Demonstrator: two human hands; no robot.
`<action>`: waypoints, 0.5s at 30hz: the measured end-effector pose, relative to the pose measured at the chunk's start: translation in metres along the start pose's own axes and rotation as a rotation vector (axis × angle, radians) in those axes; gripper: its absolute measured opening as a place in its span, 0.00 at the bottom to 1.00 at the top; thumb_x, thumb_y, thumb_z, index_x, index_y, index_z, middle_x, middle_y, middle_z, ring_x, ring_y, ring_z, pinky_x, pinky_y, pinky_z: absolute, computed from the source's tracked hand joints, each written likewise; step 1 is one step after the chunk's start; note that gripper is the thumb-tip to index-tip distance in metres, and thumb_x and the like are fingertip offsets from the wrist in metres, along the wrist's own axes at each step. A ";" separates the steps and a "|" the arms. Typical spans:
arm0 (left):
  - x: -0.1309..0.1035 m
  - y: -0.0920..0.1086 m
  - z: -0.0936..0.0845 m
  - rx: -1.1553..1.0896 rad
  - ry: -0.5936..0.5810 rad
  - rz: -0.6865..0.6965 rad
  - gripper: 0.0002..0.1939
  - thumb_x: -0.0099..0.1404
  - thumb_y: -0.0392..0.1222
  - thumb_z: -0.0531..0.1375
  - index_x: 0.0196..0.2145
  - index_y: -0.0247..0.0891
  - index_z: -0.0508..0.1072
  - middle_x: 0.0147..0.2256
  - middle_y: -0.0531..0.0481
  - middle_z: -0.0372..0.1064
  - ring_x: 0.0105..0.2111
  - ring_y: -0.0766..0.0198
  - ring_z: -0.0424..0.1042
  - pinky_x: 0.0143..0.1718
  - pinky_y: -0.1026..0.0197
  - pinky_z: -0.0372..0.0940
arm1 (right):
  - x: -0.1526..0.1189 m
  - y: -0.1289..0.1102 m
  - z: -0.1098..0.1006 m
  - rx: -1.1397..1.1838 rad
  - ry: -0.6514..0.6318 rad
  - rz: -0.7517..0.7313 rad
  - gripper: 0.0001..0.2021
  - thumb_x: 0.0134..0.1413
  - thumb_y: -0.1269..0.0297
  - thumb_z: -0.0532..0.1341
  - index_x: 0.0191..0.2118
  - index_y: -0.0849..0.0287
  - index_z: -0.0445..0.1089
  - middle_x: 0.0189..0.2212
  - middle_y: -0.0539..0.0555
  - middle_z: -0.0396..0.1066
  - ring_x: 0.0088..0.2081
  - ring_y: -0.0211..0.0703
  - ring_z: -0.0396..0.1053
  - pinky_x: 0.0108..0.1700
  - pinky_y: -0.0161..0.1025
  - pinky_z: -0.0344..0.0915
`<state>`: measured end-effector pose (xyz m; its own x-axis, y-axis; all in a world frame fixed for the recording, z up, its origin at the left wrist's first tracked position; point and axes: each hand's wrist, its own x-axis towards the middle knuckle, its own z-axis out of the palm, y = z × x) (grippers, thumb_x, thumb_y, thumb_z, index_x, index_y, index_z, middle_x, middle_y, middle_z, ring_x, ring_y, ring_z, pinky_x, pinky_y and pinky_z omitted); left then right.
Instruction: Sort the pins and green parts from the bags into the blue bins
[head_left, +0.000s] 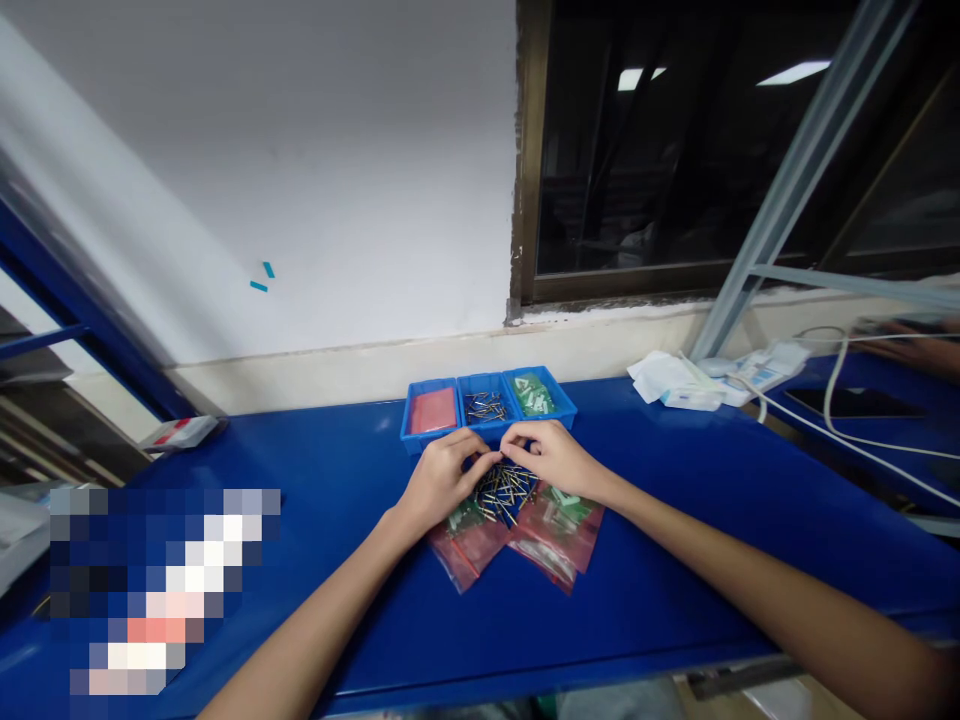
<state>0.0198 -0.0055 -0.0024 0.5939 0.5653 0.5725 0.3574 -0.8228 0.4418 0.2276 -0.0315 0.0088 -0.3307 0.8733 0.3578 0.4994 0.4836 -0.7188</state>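
My left hand (pixel 448 478) and my right hand (pixel 553 458) meet above a pile of loose screws (pixel 507 494) on the blue table (pixel 660 560). The fingers of both are closed in a pinch, and whatever lies between the fingertips is hidden or too small to name. Below my left hand lies a reddish zip bag (pixel 469 555). Another reddish zip bag (pixel 551 545), with pale and green pieces showing in it, is under my right wrist. Just beyond my hands stand three joined blue bins (pixel 407 425).
The bins hold red bags (pixel 433 410), screws (pixel 486 407) and green-and-white pieces (pixel 534 395). White packets (pixel 679 382) and white cables (pixel 829 400) lie at the right, near another person's hand (pixel 911 345). A box (pixel 180 433) sits at the left; a blurred patch hides the table below it.
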 end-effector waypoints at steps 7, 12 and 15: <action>-0.001 0.001 0.002 -0.020 -0.036 -0.004 0.08 0.71 0.41 0.57 0.37 0.36 0.75 0.34 0.50 0.73 0.32 0.65 0.71 0.36 0.62 0.64 | 0.001 0.001 0.003 0.090 0.033 0.014 0.07 0.62 0.64 0.59 0.36 0.59 0.73 0.30 0.51 0.74 0.31 0.38 0.70 0.33 0.34 0.63; -0.001 0.002 0.002 -0.078 -0.052 -0.054 0.06 0.70 0.41 0.59 0.42 0.37 0.74 0.33 0.51 0.75 0.30 0.66 0.72 0.33 0.64 0.65 | 0.004 0.008 0.003 0.259 0.040 0.100 0.08 0.61 0.61 0.60 0.38 0.59 0.72 0.28 0.53 0.75 0.31 0.41 0.75 0.30 0.34 0.66; -0.001 -0.001 0.002 -0.082 -0.025 -0.039 0.07 0.71 0.38 0.57 0.44 0.37 0.73 0.35 0.50 0.75 0.33 0.65 0.74 0.36 0.63 0.67 | 0.004 0.009 0.002 0.263 0.042 0.129 0.08 0.61 0.61 0.60 0.38 0.59 0.72 0.28 0.54 0.76 0.32 0.43 0.76 0.28 0.33 0.65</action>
<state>0.0198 -0.0053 -0.0049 0.5992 0.5944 0.5364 0.3210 -0.7921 0.5191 0.2291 -0.0236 0.0028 -0.2421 0.9307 0.2741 0.3087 0.3417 -0.8876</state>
